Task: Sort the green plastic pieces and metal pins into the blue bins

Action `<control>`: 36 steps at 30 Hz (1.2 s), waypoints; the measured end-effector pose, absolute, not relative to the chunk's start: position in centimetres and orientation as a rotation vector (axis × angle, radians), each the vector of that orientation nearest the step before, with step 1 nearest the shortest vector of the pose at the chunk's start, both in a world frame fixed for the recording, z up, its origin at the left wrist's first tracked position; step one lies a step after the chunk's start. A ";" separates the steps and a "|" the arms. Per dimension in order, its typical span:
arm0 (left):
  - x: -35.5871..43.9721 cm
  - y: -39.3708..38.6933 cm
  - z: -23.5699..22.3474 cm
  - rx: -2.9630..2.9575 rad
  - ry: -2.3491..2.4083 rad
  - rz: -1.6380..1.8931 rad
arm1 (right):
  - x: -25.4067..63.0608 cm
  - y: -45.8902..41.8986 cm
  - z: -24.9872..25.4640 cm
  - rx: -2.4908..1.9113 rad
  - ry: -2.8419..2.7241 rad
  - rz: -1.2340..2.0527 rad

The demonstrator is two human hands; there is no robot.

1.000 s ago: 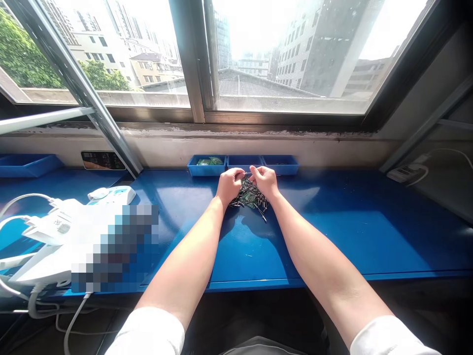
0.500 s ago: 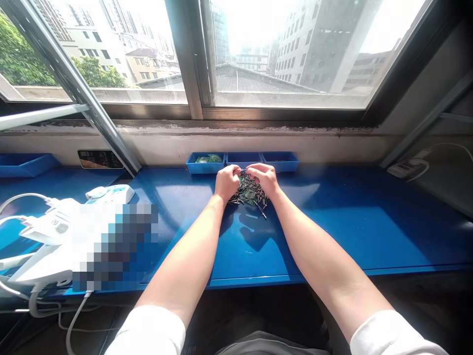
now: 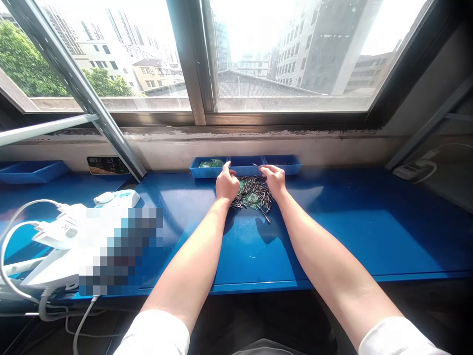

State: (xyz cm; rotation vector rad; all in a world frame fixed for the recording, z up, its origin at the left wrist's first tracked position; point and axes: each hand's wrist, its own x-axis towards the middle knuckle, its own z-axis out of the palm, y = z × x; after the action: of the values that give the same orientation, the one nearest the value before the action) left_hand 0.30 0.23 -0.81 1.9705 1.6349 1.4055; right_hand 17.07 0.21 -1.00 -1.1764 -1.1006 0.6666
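A pile of small black cylindrical parts with thin wire leads (image 3: 263, 194) lies on the blue bench, mixed with green circuit boards (image 3: 253, 199). At its left edge is my left hand (image 3: 227, 186), index finger stretched towards the bins and thumb apart from it; the other fingers curl and I see nothing in them. My right hand (image 3: 274, 180) pinches a small thin part (image 3: 255, 165) between thumb and fingertips, its tip pointing left in front of the middle blue bin (image 3: 244, 170). The part is too small to make out fully.
Green pieces in clear bags lie in the left blue bin (image 3: 205, 171); the right blue bin (image 3: 293, 167) holds a few thin dark items. White plugs and cables (image 3: 55, 231) crowd the bench's left side. A metal post (image 3: 121, 148) rises before the window.
My hands have come apart: the left has drawn away with its index finger raised, while the right has moved slightly right, holding the small part. The view has shifted slightly.
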 end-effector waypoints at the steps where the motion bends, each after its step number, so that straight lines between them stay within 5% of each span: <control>1: 0.3 0.2 -0.8 1.967 1.642 1.406 | 17.2 0.3 -1.0 -1.187 -1.074 0.671; 18: 0.1 0.4 -1.1 1.941 1.607 1.277 | 18.4 0.7 -0.5 -1.172 -0.824 0.811; 36: 0.2 1.0 -1.6 2.039 1.673 1.199 | 16.9 -0.2 -1.3 -1.698 -1.725 0.234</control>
State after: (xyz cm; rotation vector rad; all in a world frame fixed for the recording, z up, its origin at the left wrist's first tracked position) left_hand 0.21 0.99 -1.61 2.0394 1.6730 1.1995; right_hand 16.86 -0.20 -1.32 -1.6976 -1.7246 0.2336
